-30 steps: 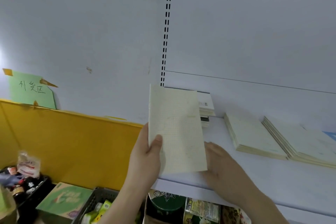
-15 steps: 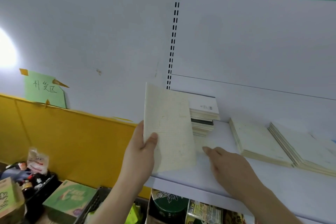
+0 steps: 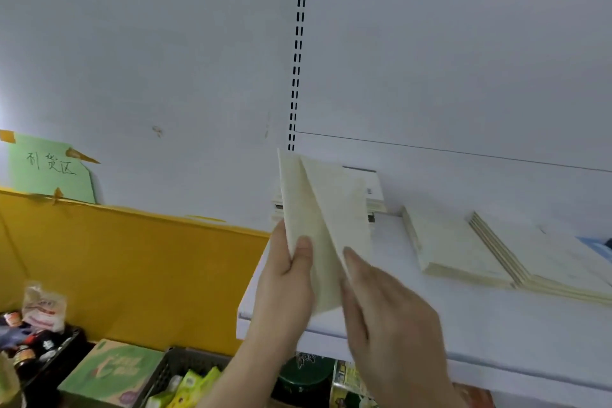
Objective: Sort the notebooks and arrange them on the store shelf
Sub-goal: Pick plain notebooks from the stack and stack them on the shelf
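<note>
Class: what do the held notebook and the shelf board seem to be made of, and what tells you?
Held notebook: matte cream paper, probably; its thin cover flexes open between the hands. Shelf board: likely white-painted metal, smooth with a faint sheen and a thin folded front edge.
</note>
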`<state>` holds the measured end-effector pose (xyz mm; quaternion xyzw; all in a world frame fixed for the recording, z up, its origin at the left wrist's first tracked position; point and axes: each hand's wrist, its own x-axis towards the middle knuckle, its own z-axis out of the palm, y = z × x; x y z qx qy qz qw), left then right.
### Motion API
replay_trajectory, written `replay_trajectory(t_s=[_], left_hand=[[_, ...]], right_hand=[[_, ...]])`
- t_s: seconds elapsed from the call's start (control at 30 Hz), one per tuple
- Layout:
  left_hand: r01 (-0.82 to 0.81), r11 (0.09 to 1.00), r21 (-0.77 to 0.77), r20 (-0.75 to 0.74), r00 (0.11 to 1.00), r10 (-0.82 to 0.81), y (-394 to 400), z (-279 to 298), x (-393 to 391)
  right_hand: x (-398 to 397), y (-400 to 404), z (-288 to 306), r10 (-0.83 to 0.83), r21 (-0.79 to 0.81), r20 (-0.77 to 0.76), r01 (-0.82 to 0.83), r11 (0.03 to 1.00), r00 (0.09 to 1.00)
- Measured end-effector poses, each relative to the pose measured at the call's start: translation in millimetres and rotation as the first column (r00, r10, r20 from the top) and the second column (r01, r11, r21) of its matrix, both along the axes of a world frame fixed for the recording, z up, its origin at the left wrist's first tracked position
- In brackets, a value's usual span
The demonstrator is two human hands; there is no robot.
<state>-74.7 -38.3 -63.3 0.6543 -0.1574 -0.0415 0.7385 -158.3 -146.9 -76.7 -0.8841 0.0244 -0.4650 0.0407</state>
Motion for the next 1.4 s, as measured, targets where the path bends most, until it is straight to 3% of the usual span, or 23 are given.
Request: replay_trajectory(t_s=[0.17,0.4,0.5,0.6,0.67,0.83,0.93,1.07,1.17,1.3,1.4], left_hand=[[0.054,0.989,-0.136,-0.037,0.998,-0.059,-14.4,-2.0,-5.3],[0.02,0.998,-0.059,0.043,0.999,-0.017,-29.8,-5.8,0.5],[0.072,0.996,-0.047,0.092,0.993,-0.067,-40.9,-7.4,-3.5],[0.193,0.981,-0.006,0.122,0.974,-0.19,-61.3,-6.4,-12.6],[0.28,0.959,0.041,0.115,0.952,-0.283,-77.8,-4.2,-19.3],[0.341,0.913,0.222,0.133,0.917,-0.375,-122.5,-1.4,-26.1],[0.327,0.871,0.367,0.161,0.899,-0.406,-152.7,4.2,-20.3],[0.298,0.847,0.44,0.1,0.921,-0.376,-197.8,8.0,-6.5],[0.179,0.831,0.526,0.068,0.966,-0.251,-232.6,5.7,7.7],[-0.03,0.731,0.682,0.194,0.971,-0.141,-268.3,0.1,24.6],[-0.077,0.663,0.744,0.205,0.972,-0.117,-285.8,-8.1,41.3]], right_hand=[[11.5,13.8,-27.8,0.074,0.076,-0.161,-0.063,0.995,0.984],[-7.5,-25.6,-27.2,0.173,0.022,-0.347,-0.176,0.984,0.922],[-26.0,-53.4,-22.4,0.006,0.303,-0.284,0.084,0.949,0.959],[-42.4,-78.1,-14.2,-0.015,0.61,-0.368,0.253,0.751,0.93],[-51.9,-91.6,-6.4,-0.068,0.655,-0.354,0.299,0.694,0.933],[-71.3,-134.2,3.2,-0.198,0.55,-0.362,0.38,0.743,0.911],[-66.9,-165.0,6.8,-0.219,0.51,-0.411,0.423,0.749,0.885],[-55.6,-211.2,13.4,-0.214,0.389,-0.451,0.406,0.827,0.867],[-39.5,-249.5,18.1,-0.168,0.349,-0.468,0.356,0.867,0.867],[-15.2,-288.3,16.9,-0.154,0.276,-0.509,0.33,0.903,0.847],[-0.6,-305.5,11.4,-0.141,0.239,-0.545,0.314,0.919,0.826]])
